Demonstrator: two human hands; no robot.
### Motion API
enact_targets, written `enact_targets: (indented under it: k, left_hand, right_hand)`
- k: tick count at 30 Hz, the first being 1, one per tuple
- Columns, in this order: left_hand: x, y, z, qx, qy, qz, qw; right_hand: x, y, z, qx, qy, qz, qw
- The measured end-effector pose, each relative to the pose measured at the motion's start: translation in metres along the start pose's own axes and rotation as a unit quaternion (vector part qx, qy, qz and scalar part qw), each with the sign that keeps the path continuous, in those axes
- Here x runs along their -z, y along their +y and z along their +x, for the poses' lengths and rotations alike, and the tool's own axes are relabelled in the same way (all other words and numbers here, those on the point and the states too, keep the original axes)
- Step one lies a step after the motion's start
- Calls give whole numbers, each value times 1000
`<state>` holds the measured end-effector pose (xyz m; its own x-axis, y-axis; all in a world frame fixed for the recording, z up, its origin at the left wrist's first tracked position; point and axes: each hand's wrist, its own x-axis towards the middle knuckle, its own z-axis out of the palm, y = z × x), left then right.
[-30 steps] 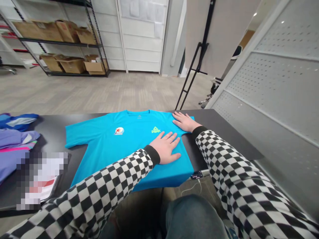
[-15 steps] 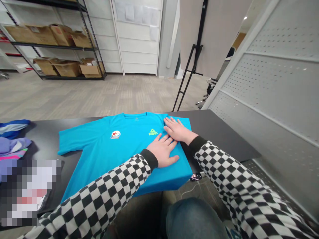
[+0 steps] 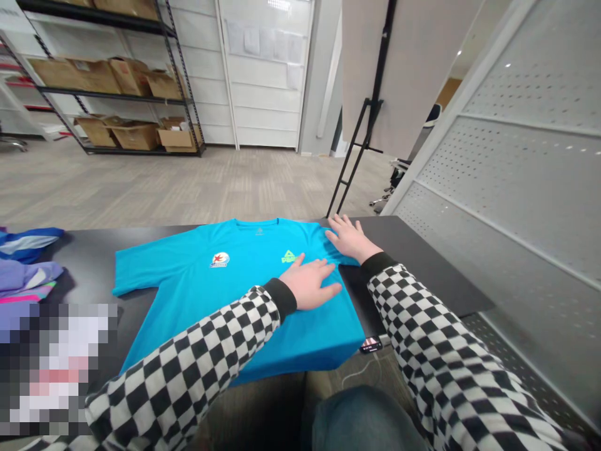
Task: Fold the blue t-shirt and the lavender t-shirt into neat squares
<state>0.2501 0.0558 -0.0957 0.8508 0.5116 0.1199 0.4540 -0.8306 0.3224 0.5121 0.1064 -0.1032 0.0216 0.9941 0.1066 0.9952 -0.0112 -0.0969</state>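
Note:
A bright blue T-shirt (image 3: 220, 300) lies front side up on the dark table, its neckline at the far side and its hem hanging over the near edge. It bears a round badge and a green logo. My left hand (image 3: 310, 283) rests flat on the chest, fingers apart, just below the green logo. Over the sleeve on the right is my right hand (image 3: 347, 239), its fingers spread; whether the palm presses the cloth cannot be told. Part of that sleeve is hidden beneath the hand. The other sleeve lies stretched out to the left.
Folded colourful clothes (image 3: 28, 275) lie on the table's left, beside a pixelated patch. A phone (image 3: 370, 344) with a cable sits at the near edge. A grey perforated panel (image 3: 516, 188) borders the right. Beyond stand a shelf (image 3: 126, 97) with cardboard boxes and a black stand (image 3: 357, 150).
My right hand has moved right, from the shoulder out over the sleeve. The sleeve now spreads further down and right. My left hand stays on the chest, and the view has tilted slightly.

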Motion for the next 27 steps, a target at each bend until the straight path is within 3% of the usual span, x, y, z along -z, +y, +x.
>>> enact_targets:
  k: [3, 5, 8, 11, 14, 19, 23, 27]
  left_hand:
    - [31, -31, 39, 41, 69, 44, 996]
    - [44, -62, 67, 44, 47, 71, 995]
    - [42, -107, 92, 102, -56, 83, 990]
    - [27, -133, 94, 158, -69, 88, 981]
    - [17, -139, 89, 152, -47, 90, 983]
    - [17, -138, 88, 146, -42, 93, 984]
    - [14, -141, 89, 142, -30, 108, 983]
    - [10, -143, 88, 139, -25, 124, 982]
  right_hand:
    - [-7, -16, 5, 30, -29, 20, 999]
    - [-12, -20, 6, 19, -58, 26, 998]
    - [-17, -20, 6, -6, -75, 27, 997]
    - [-20, -16, 3, -38, -69, 26, 997]
    - [-22, -10, -5, -83, -63, 29, 994]
    - [-11, -9, -14, -145, -63, 14, 987]
    - [-1, -49, 3, -54, -8, -2, 999]
    - [-7, -88, 21, -9, -44, 34, 998]
